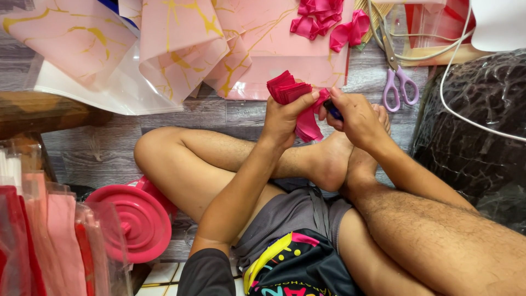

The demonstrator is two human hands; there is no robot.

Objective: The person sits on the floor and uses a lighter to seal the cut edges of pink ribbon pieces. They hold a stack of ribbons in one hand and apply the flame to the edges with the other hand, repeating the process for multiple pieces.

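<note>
My left hand [282, 118] grips a stack of folded red-pink ribbon pieces [287, 87], thumb pressed on its top edge. A loose pink ribbon tail [308, 125] hangs from the stack between both hands. My right hand [356, 118] is closed around a small dark blue object [332, 109] pressed against the ribbon; what kind of object it is cannot be told. Both hands hover above my crossed legs and feet [329, 159] on the floor.
Pink marbled wrapping sheets [181, 44] lie spread ahead. Finished pink bows [323, 19] and lilac-handled scissors [399, 82] rest beyond my hands. A pink ribbon spool [134, 222] and cellophane sleeves [49, 241] sit at left, a dark plastic-covered bundle [476, 126] at right.
</note>
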